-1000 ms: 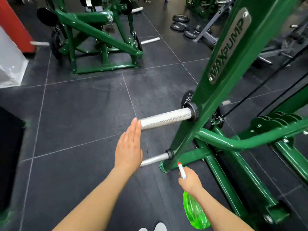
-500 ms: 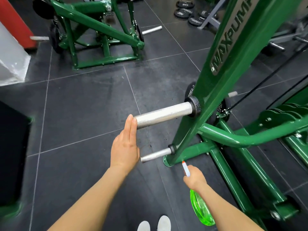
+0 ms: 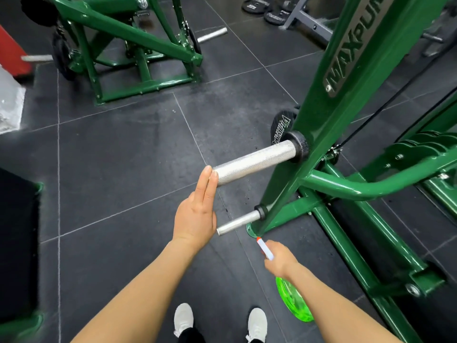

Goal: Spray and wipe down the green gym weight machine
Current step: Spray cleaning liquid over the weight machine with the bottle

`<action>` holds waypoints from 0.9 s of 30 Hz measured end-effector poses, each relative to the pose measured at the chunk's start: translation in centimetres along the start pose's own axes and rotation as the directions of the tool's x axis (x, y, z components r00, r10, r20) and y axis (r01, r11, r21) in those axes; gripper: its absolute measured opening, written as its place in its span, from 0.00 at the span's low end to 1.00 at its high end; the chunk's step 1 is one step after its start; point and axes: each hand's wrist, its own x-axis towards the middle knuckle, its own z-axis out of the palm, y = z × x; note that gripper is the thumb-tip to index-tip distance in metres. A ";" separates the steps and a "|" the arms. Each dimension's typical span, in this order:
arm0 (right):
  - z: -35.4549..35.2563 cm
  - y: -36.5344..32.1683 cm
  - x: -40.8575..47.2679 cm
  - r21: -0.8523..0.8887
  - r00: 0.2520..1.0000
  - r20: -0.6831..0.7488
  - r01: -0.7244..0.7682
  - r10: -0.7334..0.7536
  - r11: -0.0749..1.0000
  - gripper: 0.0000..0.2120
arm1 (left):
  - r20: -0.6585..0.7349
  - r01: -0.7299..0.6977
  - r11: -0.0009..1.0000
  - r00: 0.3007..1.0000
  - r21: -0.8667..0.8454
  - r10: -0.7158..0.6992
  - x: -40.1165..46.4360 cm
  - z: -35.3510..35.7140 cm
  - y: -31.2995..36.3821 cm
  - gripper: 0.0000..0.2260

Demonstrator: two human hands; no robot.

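Sliding nearer, the flat left hand [image 3: 195,216] is touching the knurled silver steel peg [image 3: 254,162] on the green weight machine [image 3: 346,100]; right hand [image 3: 280,259] is gripping the green spray bottle [image 3: 294,303] low beside the frame.

Both forearms [image 3: 138,290] are bare with no sleeves showing, and the person wears white sneakers [image 3: 183,318] and dark trousers [image 3: 190,336] at the bottom edge.
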 end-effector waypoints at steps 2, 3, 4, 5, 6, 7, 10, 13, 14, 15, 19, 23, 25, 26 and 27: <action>0.7 -0.7 0.1 0.026 1.000 -0.016 -0.020 0.020 0.999 0.11 | 0.023 -0.068 0.998 0.997 0.009 0.068 0.3 -0.6 -0.7 0.46; 1.0 -1.1 0.1 0.025 0.999 -0.015 -0.028 0.029 0.999 0.10 | 0.036 -0.094 0.996 0.995 0.006 0.093 0.4 -0.9 -1.1 0.46; 1.4 -1.5 0.1 0.020 0.999 -0.009 -0.044 0.044 0.999 0.09 | 0.047 -0.116 0.993 0.992 -0.003 0.116 0.5 -1.1 -1.4 0.46; 1.7 -1.7 0.2 0.024 0.998 -0.008 -0.059 0.059 0.998 0.09 | 0.056 -0.134 0.991 0.989 -0.013 0.135 0.6 -1.1 -1.5 0.46; 2.0 -2.2 0.2 0.024 0.998 -0.011 -0.067 0.067 0.997 0.11 | 0.065 -0.154 0.988 0.986 -0.022 0.155 0.7 -1.3 -1.9 0.45; 2.5 -2.7 0.1 0.024 0.997 -0.015 -0.077 0.078 0.997 0.10 | 0.076 -0.173 0.984 0.982 -0.031 0.175 0.8 -1.4 -2.3 0.45; 3.3 -4.1 0.0 0.034 0.995 -0.028 -0.091 0.092 0.995 0.04 | 0.089 -0.238 0.970 0.966 -0.055 0.243 1.1 -1.8 -3.4 0.44; 4.0 -5.1 -0.1 0.022 0.991 -0.016 -0.130 0.131 0.991 0.06 | 0.094 -0.288 0.954 0.951 -0.078 0.295 1.4 -2.1 -3.9 0.44; 4.4 -5.4 -0.1 0.051 0.988 -0.032 -0.147 0.149 0.988 0.11 | 0.101 -0.305 0.949 0.945 -0.086 0.312 1.5 -2.2 -4.2 0.44; 4.7 -5.5 -0.1 0.083 0.985 -0.046 -0.162 0.166 0.983 0.14 | 0.107 -0.317 0.944 0.939 -0.092 0.326 1.6 -2.2 -4.4 0.44; 5.3 -6.4 -0.7 0.165 0.967 -0.119 -0.205 0.226 0.965 0.15 | 0.115 -0.359 0.930 0.923 -0.081 0.366 1.8 -2.6 -5.2 0.44; 4.5 -6.3 -1.0 0.248 0.917 -0.256 -0.243 0.306 0.938 0.05 | 0.066 -0.371 0.927 0.925 -0.045 0.374 1.9 -2.2 -5.2 0.43; 4.0 -6.0 -1.1 0.230 0.912 -0.257 -0.265 0.321 0.937 0.05 | 0.045 -0.385 0.923 0.922 -0.028 0.385 1.9 -2.0 -5.1 0.43; 3.6 -5.9 -1.1 0.217 0.911 -0.249 -0.278 0.329 0.936 0.05 | 0.037 -0.393 0.919 0.919 -0.022 0.393 2.0 -2.0 -5.1 0.43; 3.4 -5.9 -1.1 0.212 0.911 -0.244 -0.284 0.332 0.935 0.06 | 0.023 -0.393 0.919 0.919 -0.021 0.393 2.0 -1.9 -5.2 0.42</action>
